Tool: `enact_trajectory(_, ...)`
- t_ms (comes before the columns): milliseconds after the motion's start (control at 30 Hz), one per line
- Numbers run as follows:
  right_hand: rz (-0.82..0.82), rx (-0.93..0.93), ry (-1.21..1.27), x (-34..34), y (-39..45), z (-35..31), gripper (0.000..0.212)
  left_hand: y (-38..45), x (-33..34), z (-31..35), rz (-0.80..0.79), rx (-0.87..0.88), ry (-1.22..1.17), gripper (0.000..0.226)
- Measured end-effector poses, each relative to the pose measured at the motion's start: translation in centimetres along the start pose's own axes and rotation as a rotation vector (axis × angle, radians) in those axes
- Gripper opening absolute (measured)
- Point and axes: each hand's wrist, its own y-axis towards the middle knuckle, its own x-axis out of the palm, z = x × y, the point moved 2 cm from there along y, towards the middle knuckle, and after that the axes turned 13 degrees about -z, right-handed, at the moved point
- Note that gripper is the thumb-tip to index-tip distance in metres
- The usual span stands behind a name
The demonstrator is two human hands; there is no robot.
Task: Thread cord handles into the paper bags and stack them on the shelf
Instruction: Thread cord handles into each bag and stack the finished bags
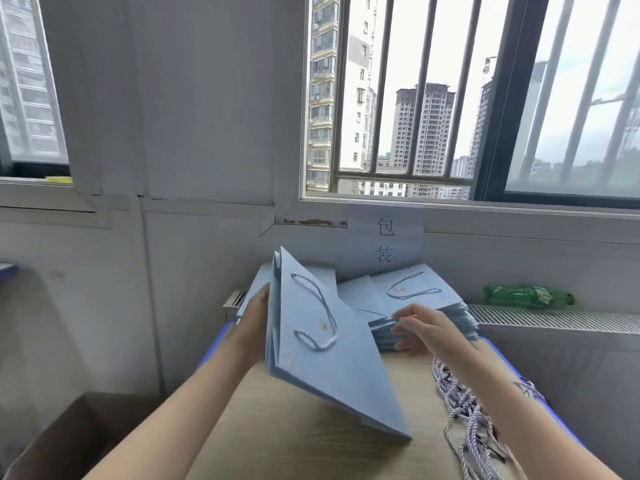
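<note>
**Left hand holds a threaded bag, right hand at the stack**

My left hand (257, 317) holds a pale blue paper bag (332, 368) from behind, tilted on edge above the wooden counter (284, 441); how its fingers lie I cannot tell, since the bag hides them. A twisted cord handle (317, 315) loops across the bag's front. My right hand (420, 329) reaches to the stack of flat blue bags (446, 317) at the back of the counter, fingers loosely curled and touching the stack's near edge, thumb on top. The top bag there carries its own cord. A bundle of loose cords (464, 410) lies on the counter beneath my right forearm.
</note>
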Motion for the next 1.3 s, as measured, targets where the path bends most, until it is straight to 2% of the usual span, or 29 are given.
enact_trajectory(133, -0.194, -0.079, 0.105, 2.7, -0.3, -3.2, 0.025, -0.3, 3.7, 1.8, -0.007, 0.229, 0.085, 0.016)
enact_trajectory(367, -0.196, -0.206, 0.204, 3.8, -0.7, -8.7, 0.046, -0.2, 7.9, 5.9, -0.143, 0.314, 0.173, 0.012)
enact_trajectory(433, -0.137, -0.254, 0.277, 3.2, -0.5, -9.3, 0.039, -0.1, 8.4, 6.4, -0.119, 0.287, 0.241, 0.011)
enact_trajectory(500, -0.071, -0.278, 0.367, 2.8, -0.1, -9.5, 0.021, 0.2, 8.3, 5.9, -0.099, 0.248, 0.267, 0.010)
enact_trajectory(600, -0.022, -0.239, 0.334, 2.7, 0.5, -8.6, 0.008, -0.3, 7.8, 4.7, -0.069, 0.198, 0.254, 0.014)
enact_trajectory(667, -0.012, -0.200, 0.300, 2.7, 0.8, -7.4, 0.008, -0.6, 7.1, 4.0, -0.086, 0.152, 0.285, 0.016)
enact_trajectory(733, 0.006, -0.154, 0.240, 2.7, 1.0, -6.3, 0.008, -0.7, 6.4, 3.4, -0.118, 0.109, 0.327, 0.005)
enact_trajectory(800, 0.015, -0.103, 0.182, 2.5, 1.2, -5.3, 0.008, -0.6, 5.4, 2.9, -0.100, 0.068, 0.350, 0.011)
enact_trajectory(867, 0.006, -0.039, 0.143, 2.4, 1.5, -3.8, 0.010, -0.7, 4.5, 2.1, -0.069, 0.011, 0.374, 0.004)
enact_trajectory(967, 0.001, 0.035, 0.089, 2.5, 1.6, -1.2, 0.012, -1.1, 3.2, 0.1, -0.062, -0.083, 0.385, 0.013)
enact_trajectory(1067, 0.025, 0.012, 0.084, 2.3, 1.3, 0.2, 0.011, -1.5, 2.9, -1.2, -0.096, -0.115, 0.392, 0.013)
enact_trajectory(1300, 0.057, 0.002, 0.042, 0.9, 1.3, 0.5, 0.010, -1.6, 1.7, -0.7, 0.045, -0.102, 0.406, 0.015)
